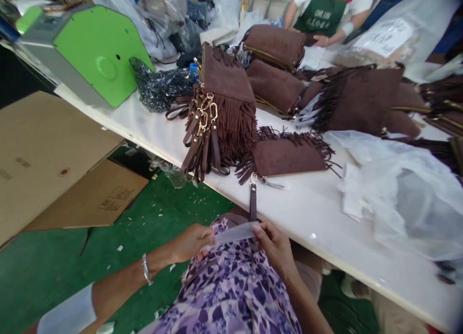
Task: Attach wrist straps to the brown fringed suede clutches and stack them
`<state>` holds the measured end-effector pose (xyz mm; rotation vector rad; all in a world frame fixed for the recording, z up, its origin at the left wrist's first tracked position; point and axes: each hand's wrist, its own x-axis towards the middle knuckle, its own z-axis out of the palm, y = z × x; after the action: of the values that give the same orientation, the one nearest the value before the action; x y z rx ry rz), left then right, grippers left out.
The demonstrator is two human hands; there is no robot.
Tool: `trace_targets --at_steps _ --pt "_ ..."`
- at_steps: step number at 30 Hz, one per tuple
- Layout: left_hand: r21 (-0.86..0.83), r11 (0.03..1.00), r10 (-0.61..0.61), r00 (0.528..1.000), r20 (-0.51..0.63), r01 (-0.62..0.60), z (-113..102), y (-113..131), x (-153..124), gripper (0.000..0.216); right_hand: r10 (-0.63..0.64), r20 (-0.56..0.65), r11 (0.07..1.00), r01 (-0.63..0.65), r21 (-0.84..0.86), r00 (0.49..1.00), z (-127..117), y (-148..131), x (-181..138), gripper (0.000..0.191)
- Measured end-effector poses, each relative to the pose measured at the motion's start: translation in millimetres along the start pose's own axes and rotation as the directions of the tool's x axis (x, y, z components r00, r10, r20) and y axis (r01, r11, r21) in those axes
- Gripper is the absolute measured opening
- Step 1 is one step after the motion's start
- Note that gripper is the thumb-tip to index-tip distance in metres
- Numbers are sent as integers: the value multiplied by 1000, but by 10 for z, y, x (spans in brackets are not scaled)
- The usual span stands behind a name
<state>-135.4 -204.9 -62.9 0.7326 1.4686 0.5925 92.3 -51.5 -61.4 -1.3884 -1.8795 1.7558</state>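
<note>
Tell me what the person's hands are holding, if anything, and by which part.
A translucent whitish strip: the left hand grips one end, the right hand pinches the other.

One left hand [193, 242], one right hand [278, 247], one translucent strip [234, 233] between their fingers [207, 233], one silver bracelet [145, 269] behind the left fingers, one nearest brown pouch [289, 158] and one wrist strap [253, 201] ahead, one green-sided machine [103, 59] far leftward, one co-worker [325, 10] opposite.
</note>
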Motion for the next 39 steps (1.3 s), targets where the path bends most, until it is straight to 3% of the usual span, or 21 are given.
trace_targets --at_steps 3,7,10,12,16,18,19,21,24,28,30,35,39 --pt "76 997 22 995 98 -30 -141 -19 -107 45 -64 15 989 65 -129 998 86 -43 -47 41" --pt "100 985 143 990 17 -144 -233 129 12 24 -120 30 969 123 -213 992 261 -69 -81 37" --pt "-176 967 198 978 65 -184 -79 308 296 42 -150 41 963 156 -219 988 332 -108 -91 34" --pt "-301 941 198 972 122 -154 76 360 491 36 -162 43 962 167 -217 986 298 -130 -93 34" --pt "-316 940 148 988 44 -126 240 276 697 34 -68 -145 978 37 -206 987 50 -77 -35 35" --pt "-293 948 128 992 -6 -124 221 212 700 33 14 -208 988 -46 -151 978 -63 -3 50 39" --pt "-279 953 114 993 -25 -116 198 191 685 33 38 -173 992 -57 -110 984 -91 35 103 42" --pt "-269 958 82 995 -54 -94 146 175 643 31 72 -9 997 -72 0 997 -78 90 210 49" --pt "-277 959 47 996 -78 -67 74 195 573 27 154 207 956 -199 214 966 51 86 321 48" --pt "-261 960 86 993 -76 -103 -22 240 482 25 158 350 834 -315 453 923 171 -35 345 36" --pt "-229 967 97 993 -72 -111 -70 267 438 26 150 363 786 -334 521 920 184 -104 349 33" --pt "-87 987 128 985 -114 -138 -135 355 366 30 174 255 679 -303 668 951 253 -214 410 33" --pt "-39 985 160 981 -113 -166 -126 390 353 29 150 224 700 -264 664 963 336 -222 453 33"
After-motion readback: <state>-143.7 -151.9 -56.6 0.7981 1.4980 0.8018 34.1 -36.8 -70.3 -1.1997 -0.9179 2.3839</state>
